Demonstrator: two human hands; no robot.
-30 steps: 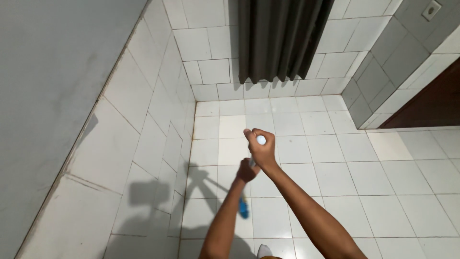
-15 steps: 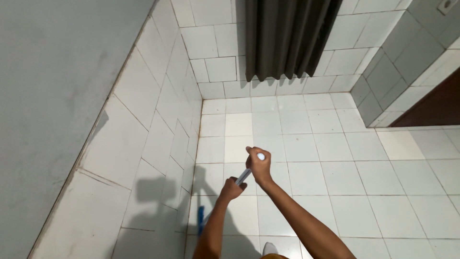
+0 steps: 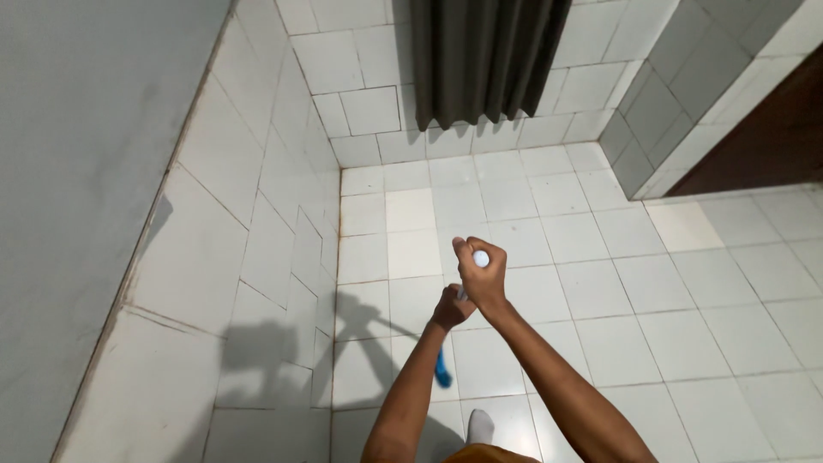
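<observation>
At the far left rises a tiled wall (image 3: 257,249), grey above and white below, carrying the dark shadow (image 3: 283,343) of the person and the stick. Beside it the white tiled floor (image 3: 549,206) spreads toward a dark pleated curtain (image 3: 489,60) hanging at the top. Moving right, the left hand (image 3: 451,307) comes up from the bottom edge on a nearly straight forearm, its fingers curled shut around the shaft of a long-handled tool (image 3: 463,296), lower down the stick. The tool's blue lower part (image 3: 442,369) shows just below that wrist, close to the floor tiles; what sits at its very end is hidden by the arm. Just right and above, the right hand (image 3: 482,273) is clenched tight around the top of the same handle, knuckles upward, with the white rounded handle end (image 3: 481,257) poking out of the fist. Its forearm slants down to the lower right. A white-socked foot (image 3: 480,424) shows between the arms. At the far right stands a dark brown door (image 3: 763,129).
</observation>
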